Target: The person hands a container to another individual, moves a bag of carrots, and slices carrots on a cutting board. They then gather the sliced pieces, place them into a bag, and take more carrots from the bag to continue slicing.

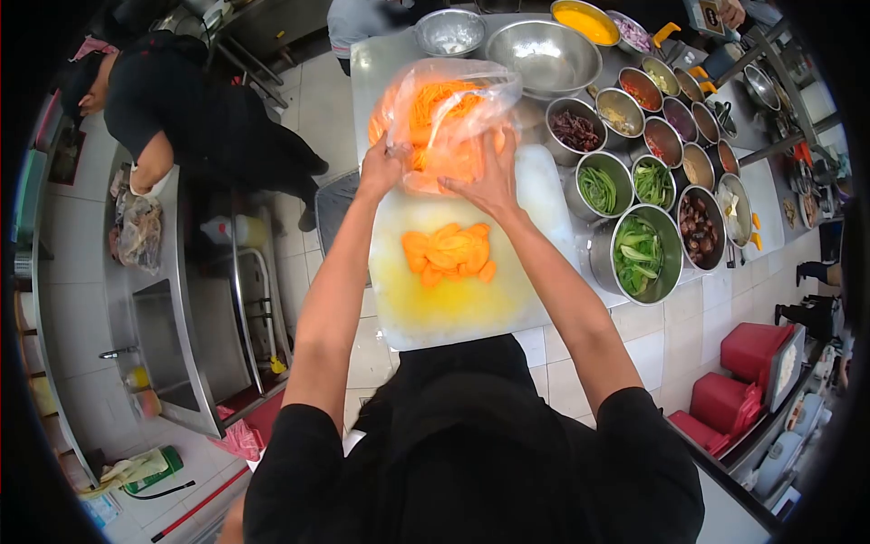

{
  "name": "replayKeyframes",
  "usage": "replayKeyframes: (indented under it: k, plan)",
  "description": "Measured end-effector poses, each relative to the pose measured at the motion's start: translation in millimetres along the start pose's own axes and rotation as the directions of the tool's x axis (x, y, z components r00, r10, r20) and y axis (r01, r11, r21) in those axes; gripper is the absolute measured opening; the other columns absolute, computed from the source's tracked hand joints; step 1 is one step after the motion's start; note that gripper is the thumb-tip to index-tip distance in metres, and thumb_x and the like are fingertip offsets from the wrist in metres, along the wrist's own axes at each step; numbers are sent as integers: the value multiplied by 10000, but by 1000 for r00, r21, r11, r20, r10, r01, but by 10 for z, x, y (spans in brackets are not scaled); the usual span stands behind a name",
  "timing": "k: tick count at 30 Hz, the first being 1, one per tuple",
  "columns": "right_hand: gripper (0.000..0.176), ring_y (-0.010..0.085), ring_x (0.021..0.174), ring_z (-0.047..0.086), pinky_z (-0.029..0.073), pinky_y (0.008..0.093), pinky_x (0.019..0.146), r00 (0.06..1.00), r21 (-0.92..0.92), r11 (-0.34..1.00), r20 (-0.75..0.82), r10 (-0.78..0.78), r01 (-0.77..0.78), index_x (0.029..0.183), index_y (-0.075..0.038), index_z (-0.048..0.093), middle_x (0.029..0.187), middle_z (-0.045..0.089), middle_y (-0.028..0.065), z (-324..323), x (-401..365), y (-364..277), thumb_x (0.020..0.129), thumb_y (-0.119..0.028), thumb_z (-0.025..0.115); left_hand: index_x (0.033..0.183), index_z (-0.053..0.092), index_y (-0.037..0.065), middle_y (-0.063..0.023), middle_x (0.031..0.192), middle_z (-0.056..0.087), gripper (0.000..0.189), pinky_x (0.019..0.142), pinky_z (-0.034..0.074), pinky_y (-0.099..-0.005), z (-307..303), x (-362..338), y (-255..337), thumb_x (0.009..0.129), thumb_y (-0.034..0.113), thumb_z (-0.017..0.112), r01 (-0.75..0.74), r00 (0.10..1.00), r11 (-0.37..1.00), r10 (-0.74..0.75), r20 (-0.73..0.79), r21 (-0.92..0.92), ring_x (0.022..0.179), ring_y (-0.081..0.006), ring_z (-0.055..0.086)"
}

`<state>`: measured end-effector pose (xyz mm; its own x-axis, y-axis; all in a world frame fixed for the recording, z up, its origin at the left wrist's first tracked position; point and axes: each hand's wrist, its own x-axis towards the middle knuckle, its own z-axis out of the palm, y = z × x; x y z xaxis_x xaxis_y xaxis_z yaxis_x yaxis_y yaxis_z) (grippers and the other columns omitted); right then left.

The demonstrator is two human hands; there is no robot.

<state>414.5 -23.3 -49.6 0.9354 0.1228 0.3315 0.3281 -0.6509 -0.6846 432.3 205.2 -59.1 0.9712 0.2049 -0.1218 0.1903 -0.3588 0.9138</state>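
Note:
A clear plastic bag (453, 111) of shredded orange vegetable, which looks like carrot, is at the far end of the white cutting board (412, 322). My left hand (382, 168) is closed on the bag's near left side. On its near right side, my right hand (492, 177) grips the bag with thumb and fingers set wide. The fingertips are partly hidden by the plastic. Closer to me, a pile of orange slices (448, 253) lies on the board, whose surface is stained yellow.
A large steel bowl (544, 56) and a smaller bowl (450, 34) stand beyond the bag. To the right are several steel pots, including ones with green beans (598, 189), leafy greens (640, 254) and brown pieces (699, 228). A person (195, 118) bends over a counter at left.

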Motion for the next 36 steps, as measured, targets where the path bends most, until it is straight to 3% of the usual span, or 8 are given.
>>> replayKeyframes:
  k: [4, 8, 10, 12, 14, 16, 31, 36]
  plan:
    - [1188, 508, 1359, 219, 298, 529, 1102, 997, 7, 999, 63, 39, -40, 1448, 3, 265, 1499, 97, 315, -95, -59, -33, 564, -522, 861, 1294, 542, -12, -107, 1089, 664, 471, 803, 510, -299, -109, -273, 338, 926, 260, 652, -4, 999, 985, 13, 52, -174, 938, -157, 621]
    - [856, 466, 1318, 300, 314, 516, 1076, 988, -3, 996, -123, 89, -90, 1392, -12, 361, 1446, 248, 295, -254, -538, -95, 743, -371, 787, 1267, 545, -51, -219, 1094, 652, 509, 812, 503, -329, -362, -831, 27, 884, 256, 678, 27, 959, 999, -18, -282, 28, 925, -245, 648]
    - [613, 408, 1251, 376, 354, 508, 1004, 995, 13, 999, -90, 40, -39, 1290, -19, 485, 1348, 406, 235, -200, -901, -79, 804, -298, 734, 1161, 595, -66, -209, 962, 653, 421, 749, 510, -347, -337, -1311, 10, 875, 235, 668, 73, 983, 951, -16, -184, 302, 811, -286, 644]
    - [508, 374, 1214, 409, 371, 503, 962, 999, 23, 999, 9, -42, 42, 1230, -31, 546, 1288, 475, 197, -192, -1100, -179, 822, -287, 709, 1199, 586, -45, -206, 1030, 614, 443, 761, 498, -390, -168, -1604, -236, 868, 239, 659, -296, 954, 903, 294, 56, 310, 827, -343, 594]
    - [408, 329, 1147, 446, 361, 477, 923, 986, -79, 988, 110, -123, 132, 1126, -71, 621, 1188, 538, 138, -117, -1171, -457, 839, -359, 657, 1210, 580, -37, -204, 1087, 586, 430, 780, 489, -399, -25, -1770, -101, 878, 226, 650, -384, 916, 799, 393, 82, 463, 880, -342, 572]
    - [403, 325, 1135, 453, 347, 473, 937, 981, -161, 972, 116, -155, 172, 1120, -87, 624, 1183, 540, 134, 7, -1208, -495, 853, -389, 625, 1221, 574, -29, -201, 1145, 558, 417, 798, 480, -407, 85, -1833, -75, 888, 213, 642, -459, 862, 663, 494, 116, 591, 933, -341, 549]
    - [419, 312, 1131, 472, 342, 456, 982, 980, -191, 975, 181, -80, 115, 1096, -102, 624, 1134, 571, 126, -313, -1651, -400, 845, -436, 594, 1141, 604, -77, -234, 1006, 519, 348, 781, 489, -424, 434, -2168, -102, 879, 151, 632, -388, 921, 843, 343, 183, 374, 914, -379, 559]
    - [445, 336, 1207, 452, 313, 493, 1061, 997, -198, 979, -38, -62, 53, 1141, -93, 616, 1209, 564, 131, -368, -1670, -469, 860, -437, 617, 1106, 628, -71, -234, 1063, 551, 330, 770, 495, -406, 267, -2106, -22, 878, 166, 647, -352, 924, 883, 274, 266, 311, 885, -357, 591]
